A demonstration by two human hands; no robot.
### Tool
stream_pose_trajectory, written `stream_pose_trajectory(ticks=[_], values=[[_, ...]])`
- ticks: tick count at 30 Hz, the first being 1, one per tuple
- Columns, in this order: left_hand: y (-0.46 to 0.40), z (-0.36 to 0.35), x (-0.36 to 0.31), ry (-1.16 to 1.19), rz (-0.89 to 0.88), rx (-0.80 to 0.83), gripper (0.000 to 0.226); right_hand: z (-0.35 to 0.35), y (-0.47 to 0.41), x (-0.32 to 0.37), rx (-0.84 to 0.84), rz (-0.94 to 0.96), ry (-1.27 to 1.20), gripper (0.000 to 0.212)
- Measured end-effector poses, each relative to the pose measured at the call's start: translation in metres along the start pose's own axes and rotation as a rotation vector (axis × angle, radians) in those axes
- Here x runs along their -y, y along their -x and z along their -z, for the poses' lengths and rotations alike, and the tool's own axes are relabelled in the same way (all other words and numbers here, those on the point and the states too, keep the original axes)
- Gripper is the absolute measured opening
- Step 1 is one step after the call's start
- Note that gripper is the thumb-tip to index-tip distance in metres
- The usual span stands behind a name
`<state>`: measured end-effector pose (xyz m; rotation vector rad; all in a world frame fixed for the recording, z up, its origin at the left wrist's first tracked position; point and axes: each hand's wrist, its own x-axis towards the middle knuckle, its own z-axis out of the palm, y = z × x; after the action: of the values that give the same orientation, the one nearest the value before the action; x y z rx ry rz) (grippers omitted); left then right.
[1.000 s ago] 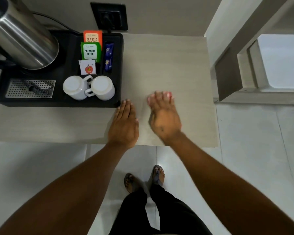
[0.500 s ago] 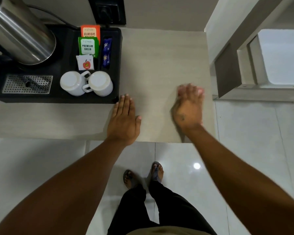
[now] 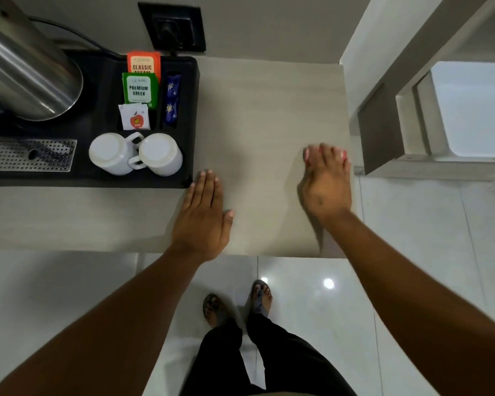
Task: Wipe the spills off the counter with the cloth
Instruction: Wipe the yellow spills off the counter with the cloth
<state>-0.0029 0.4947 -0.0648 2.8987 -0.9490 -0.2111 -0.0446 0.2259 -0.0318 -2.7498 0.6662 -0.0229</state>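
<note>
My right hand (image 3: 325,184) lies palm down on the beige counter (image 3: 263,115), close to its right edge, fingers together and blurred. Small pink patches show at its fingertips. Whether they are the edge of a cloth under the palm I cannot tell, and no cloth shows clearly. My left hand (image 3: 202,215) rests flat on the counter beside the front right corner of the black tray (image 3: 189,81), holding nothing. I make out no spill on the bare surface between the hands.
The black tray holds a steel kettle (image 3: 26,72), two upturned white cups (image 3: 135,154), tea sachets (image 3: 140,87) and a perforated metal drip grate (image 3: 30,155). A wall socket (image 3: 172,27) sits behind. The counter ends at the right by a grey ledge (image 3: 380,132), with glossy floor tiles below.
My right hand has swept from the counter's middle, beside the left hand, out to the right edge. The left hand has stayed by the tray corner.
</note>
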Motion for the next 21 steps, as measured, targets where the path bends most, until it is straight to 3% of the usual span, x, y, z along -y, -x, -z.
stream_pose_trajectory(ticks=[5, 10, 13, 15, 18, 21], values=[[-0.002, 0.003, 0.001, 0.038, -0.013, 0.007, 0.076, -0.009, -0.086, 0.040, 0.009, -0.111, 0.050, 0.056], [-0.003, 0.006, 0.000, 0.051, -0.004, 0.025, 0.077, -0.029, -0.066, 0.108, 0.116, 0.300, 0.054, 0.057], [-0.003, 0.007, 0.000, 0.061, 0.006, 0.029, 0.077, -0.030, -0.064, 0.100, 0.162, 0.411, 0.034, 0.058], [-0.002, 0.007, 0.000, 0.069, 0.008, 0.020, 0.078, -0.022, -0.086, 0.074, 0.107, 0.340, 0.044, 0.058], [-0.002, 0.005, 0.001, 0.084, -0.006, 0.006, 0.076, 0.003, -0.134, 0.025, -0.001, 0.046, 0.026, 0.049], [-0.002, 0.001, 0.002, 0.102, -0.013, -0.025, 0.074, 0.016, -0.172, 0.001, -0.024, -0.108, 0.024, 0.041]])
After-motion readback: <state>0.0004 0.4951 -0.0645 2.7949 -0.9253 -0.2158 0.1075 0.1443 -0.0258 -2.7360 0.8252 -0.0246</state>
